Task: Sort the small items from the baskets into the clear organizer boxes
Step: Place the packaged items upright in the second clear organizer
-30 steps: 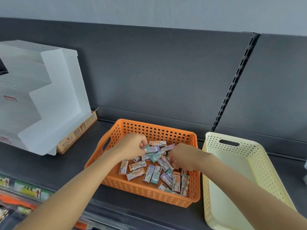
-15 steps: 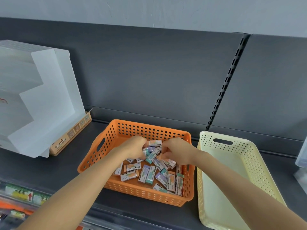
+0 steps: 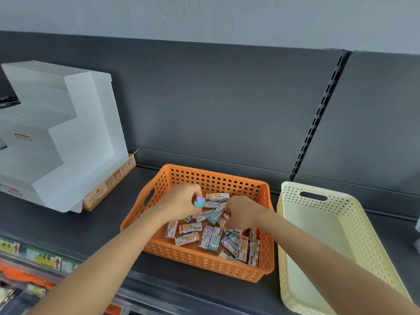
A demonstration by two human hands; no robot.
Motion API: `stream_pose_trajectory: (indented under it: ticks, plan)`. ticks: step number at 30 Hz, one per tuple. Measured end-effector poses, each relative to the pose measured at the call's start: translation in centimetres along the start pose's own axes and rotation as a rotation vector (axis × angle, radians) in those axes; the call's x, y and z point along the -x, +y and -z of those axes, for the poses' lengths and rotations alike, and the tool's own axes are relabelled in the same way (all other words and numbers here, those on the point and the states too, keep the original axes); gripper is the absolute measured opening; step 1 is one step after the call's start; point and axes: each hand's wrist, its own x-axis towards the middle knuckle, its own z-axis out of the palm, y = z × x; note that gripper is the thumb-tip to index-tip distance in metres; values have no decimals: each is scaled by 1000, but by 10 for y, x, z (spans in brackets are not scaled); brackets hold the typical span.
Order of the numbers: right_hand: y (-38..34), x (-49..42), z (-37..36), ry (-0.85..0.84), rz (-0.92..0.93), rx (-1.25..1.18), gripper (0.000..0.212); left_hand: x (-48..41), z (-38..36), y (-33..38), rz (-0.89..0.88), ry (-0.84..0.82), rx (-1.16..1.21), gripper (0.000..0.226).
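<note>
Grey shelf (image 3: 109, 214): orange basket (image 3: 200, 262) holds many loose erasers (image 3: 213, 239). Left hand (image 3: 181, 202) grips two, right hand (image 3: 244, 213) pinches one. I judge sorting barely started; most remain.

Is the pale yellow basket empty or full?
Empty: the pale yellow basket shows only its bare floor; the right arm hides part.

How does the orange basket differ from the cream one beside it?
The orange basket holds a heap of small packets; the cream basket shows only bare floor. The left hand and right hand reach into the orange basket, neither into the cream basket. Both are perforated plastic with handle slots.
</note>
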Motion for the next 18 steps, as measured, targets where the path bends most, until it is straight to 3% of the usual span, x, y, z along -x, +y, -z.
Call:
stream_pose_trajectory:
  ticks: [2, 5, 14, 18]
  plan:
    - [0, 1, -2, -27, -3, 13, 20, 3, 1, 0, -9, 2, 16, 20]
    - [-2, 2, -4, -20, 2, 25, 35, 8, 3, 0, -19, 13, 27, 20]
    - [-4, 1, -16, -19, -51, -67, 34, 15, 2, -2, -27, -2, 44, 21]
    - [-3, 6, -13, 108, -30, -144, 31, 18, 2, -4, -38, 4, 70, 21]
